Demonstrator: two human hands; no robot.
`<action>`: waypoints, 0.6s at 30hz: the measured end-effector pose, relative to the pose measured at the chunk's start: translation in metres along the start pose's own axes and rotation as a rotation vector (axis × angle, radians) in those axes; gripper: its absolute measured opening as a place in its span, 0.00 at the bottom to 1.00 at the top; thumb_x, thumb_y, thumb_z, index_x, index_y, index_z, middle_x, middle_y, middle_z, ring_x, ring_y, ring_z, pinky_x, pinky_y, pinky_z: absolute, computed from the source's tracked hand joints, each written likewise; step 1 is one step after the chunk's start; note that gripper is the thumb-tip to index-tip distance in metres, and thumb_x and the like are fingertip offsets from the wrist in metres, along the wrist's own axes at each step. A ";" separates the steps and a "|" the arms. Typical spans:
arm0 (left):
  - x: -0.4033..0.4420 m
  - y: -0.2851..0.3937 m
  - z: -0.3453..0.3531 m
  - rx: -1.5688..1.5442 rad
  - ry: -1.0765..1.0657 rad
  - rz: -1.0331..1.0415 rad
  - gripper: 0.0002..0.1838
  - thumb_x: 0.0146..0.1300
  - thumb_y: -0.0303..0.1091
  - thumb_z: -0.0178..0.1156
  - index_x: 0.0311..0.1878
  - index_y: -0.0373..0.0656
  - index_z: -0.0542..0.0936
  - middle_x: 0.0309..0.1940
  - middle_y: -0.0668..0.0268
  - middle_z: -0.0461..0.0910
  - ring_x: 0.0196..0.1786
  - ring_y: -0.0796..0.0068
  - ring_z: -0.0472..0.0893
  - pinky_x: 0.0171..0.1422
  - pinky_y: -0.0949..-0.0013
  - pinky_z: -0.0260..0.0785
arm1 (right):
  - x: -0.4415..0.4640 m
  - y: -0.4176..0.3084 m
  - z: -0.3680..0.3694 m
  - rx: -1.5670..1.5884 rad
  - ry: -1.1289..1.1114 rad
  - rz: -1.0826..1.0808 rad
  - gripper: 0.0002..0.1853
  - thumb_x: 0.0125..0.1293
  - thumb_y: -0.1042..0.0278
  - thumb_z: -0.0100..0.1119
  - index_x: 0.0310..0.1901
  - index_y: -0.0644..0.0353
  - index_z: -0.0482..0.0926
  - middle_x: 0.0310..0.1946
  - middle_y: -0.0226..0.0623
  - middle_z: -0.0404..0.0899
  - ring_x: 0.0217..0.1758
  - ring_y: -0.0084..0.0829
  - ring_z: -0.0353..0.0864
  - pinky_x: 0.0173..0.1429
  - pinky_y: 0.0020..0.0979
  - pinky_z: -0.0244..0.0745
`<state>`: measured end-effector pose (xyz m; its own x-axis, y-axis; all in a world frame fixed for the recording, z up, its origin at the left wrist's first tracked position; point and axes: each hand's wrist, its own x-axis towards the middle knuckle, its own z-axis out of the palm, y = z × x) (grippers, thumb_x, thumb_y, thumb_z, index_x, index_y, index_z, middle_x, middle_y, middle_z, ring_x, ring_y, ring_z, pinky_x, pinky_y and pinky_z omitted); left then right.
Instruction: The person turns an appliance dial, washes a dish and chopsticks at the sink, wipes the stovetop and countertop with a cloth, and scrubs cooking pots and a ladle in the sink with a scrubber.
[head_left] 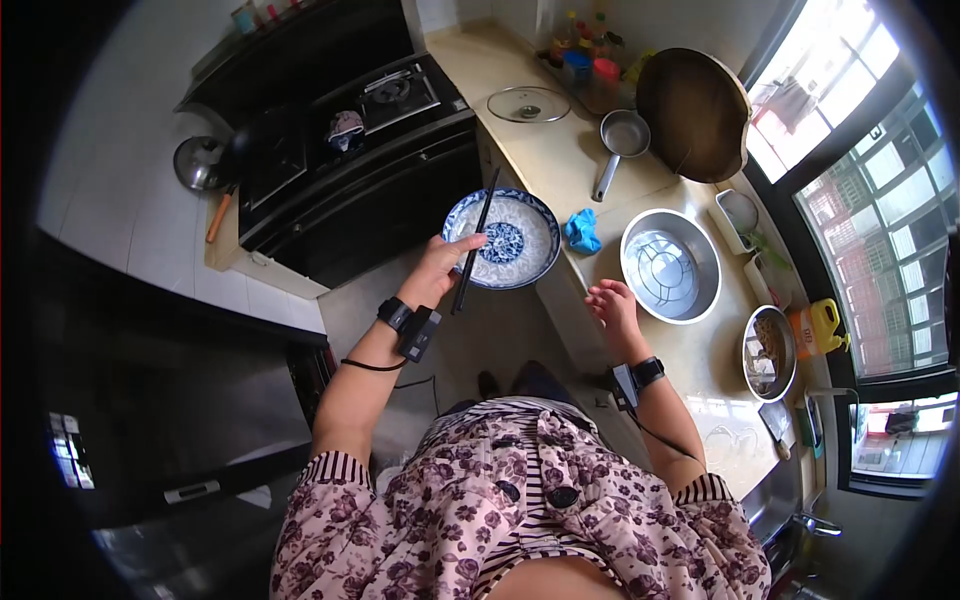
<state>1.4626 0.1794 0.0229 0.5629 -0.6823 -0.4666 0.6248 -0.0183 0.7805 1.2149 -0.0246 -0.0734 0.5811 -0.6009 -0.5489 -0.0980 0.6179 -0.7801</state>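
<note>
My left hand (440, 267) grips the near-left rim of a blue-and-white patterned plate (515, 240), its thumb pressing dark chopsticks (485, 220) that lie across the plate. The plate is held in the air between the stove and the counter. My right hand (612, 302) hovers by the counter edge with its fingers loosely curled and apart, holding nothing. Beside it on the counter stands a round metal basin (670, 267), and a crumpled blue cloth (582, 231) lies just above the hand, near the counter edge.
A small pan (625, 135), a glass lid (528, 104) and a large round wooden board (693, 115) are on the counter (510, 60). A bowl with food (768, 352) and a yellow-capped jug (820, 328) stand at the right. The stove (350, 150) is at the left.
</note>
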 end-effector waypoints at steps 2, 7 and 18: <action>0.020 0.009 -0.012 -0.054 0.017 0.001 0.20 0.52 0.25 0.68 0.48 0.32 0.76 0.40 0.56 0.82 0.41 0.65 0.83 0.49 0.60 0.78 | 0.018 -0.016 0.022 0.038 -0.024 -0.034 0.09 0.63 0.77 0.47 0.45 0.60 0.67 0.34 0.40 0.78 0.30 0.32 0.81 0.27 0.27 0.73; 0.075 0.042 -0.032 -0.088 0.020 0.002 0.17 0.52 0.24 0.67 0.46 0.34 0.77 0.38 0.57 0.82 0.39 0.66 0.83 0.44 0.61 0.79 | 0.111 -0.050 0.077 0.115 -0.129 -0.074 0.16 0.65 0.71 0.50 0.53 0.63 0.65 0.44 0.48 0.77 0.42 0.41 0.82 0.38 0.35 0.80; 0.166 0.127 -0.078 -0.096 0.064 0.040 0.20 0.53 0.26 0.67 0.51 0.35 0.76 0.42 0.59 0.82 0.41 0.68 0.83 0.47 0.63 0.78 | 0.367 -0.091 0.190 0.398 -0.312 0.118 0.38 0.62 0.58 0.62 0.64 0.69 0.51 0.64 0.52 0.54 0.58 0.48 0.70 0.59 0.45 0.73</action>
<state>1.6774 0.1206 0.0126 0.6196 -0.6329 -0.4642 0.6489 0.0802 0.7567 1.5905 -0.2049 -0.1472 0.8041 -0.3726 -0.4632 0.1017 0.8539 -0.5103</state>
